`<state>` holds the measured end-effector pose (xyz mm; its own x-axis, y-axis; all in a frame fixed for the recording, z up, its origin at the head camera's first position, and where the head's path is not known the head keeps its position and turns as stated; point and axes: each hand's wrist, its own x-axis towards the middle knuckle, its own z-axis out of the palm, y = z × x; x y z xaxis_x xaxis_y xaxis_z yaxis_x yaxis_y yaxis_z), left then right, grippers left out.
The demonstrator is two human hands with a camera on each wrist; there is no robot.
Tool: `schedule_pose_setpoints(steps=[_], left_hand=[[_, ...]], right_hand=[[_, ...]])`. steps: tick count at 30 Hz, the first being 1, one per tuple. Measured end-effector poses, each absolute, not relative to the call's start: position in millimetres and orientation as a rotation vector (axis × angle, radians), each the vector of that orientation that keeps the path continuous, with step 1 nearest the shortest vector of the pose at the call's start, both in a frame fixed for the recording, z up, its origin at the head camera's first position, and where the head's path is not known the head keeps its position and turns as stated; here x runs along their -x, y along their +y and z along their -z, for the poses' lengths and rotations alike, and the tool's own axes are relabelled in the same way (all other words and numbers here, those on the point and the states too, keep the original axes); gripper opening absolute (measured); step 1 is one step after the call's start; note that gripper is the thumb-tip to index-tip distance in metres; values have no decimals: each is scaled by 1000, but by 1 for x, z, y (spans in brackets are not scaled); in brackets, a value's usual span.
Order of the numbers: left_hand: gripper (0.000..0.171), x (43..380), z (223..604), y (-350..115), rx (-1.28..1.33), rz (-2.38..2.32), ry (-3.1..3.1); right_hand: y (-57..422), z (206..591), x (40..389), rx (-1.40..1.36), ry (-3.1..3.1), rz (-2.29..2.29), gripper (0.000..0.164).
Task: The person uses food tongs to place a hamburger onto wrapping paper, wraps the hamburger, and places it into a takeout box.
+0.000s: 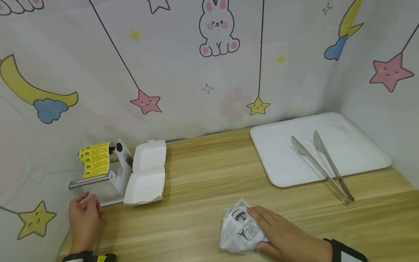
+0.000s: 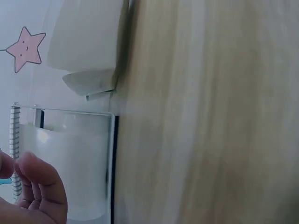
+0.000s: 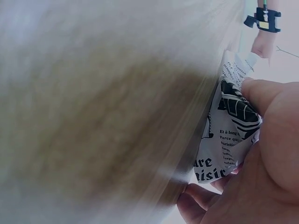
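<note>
A package wrapped in newsprint-patterned paper (image 1: 240,231) lies on the table, front and centre. My right hand (image 1: 283,233) grips it from the right, fingers over its far side and thumb at its near side; the contents are hidden by the paper. On the left stands a label dispenser (image 1: 125,171) with a roll of yellow printed labels (image 1: 95,154), its strip hanging to the serrated bar. My left hand (image 1: 86,214) is just in front of that bar, fingers bent and thumb near the index fingertip. Nothing shows between them in the left wrist view.
An opened white foam clamshell box (image 1: 147,182) stands right beside the dispenser. At the back right is a white tray (image 1: 278,174) with metal tongs (image 1: 327,174) lying across its front edge. Patterned fabric walls (image 1: 183,72) enclose the wooden table (image 1: 196,171).
</note>
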<state>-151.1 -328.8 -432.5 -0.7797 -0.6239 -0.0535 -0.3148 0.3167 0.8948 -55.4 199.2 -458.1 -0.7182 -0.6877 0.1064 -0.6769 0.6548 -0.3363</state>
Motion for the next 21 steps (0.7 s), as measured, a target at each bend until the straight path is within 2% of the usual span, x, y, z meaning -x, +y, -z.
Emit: schedule_pose_setpoints(steps=[3, 5, 7, 10, 12, 21], left_hand=[[66, 156, 441, -335, -858, 1544, -2295], [72, 161, 443, -337, -820, 1639, -2288], [62, 167, 443, -341, -812, 1738, -2244], [33, 172, 441, -353, -872, 1901, -2109], [20, 174, 441, -362, -945, 1981, -2009], [27, 177, 452, -364, -1015, 1965, -1918]], right_hand=[[201, 461, 55, 1167, 2840, 528, 78], [202, 462, 54, 1159, 2849, 523, 79], [202, 463, 55, 1151, 2849, 515, 79], [199, 464, 56, 1171, 2845, 527, 79], [197, 465, 58, 1192, 2838, 528, 79], [197, 466, 57, 1202, 2860, 508, 78]])
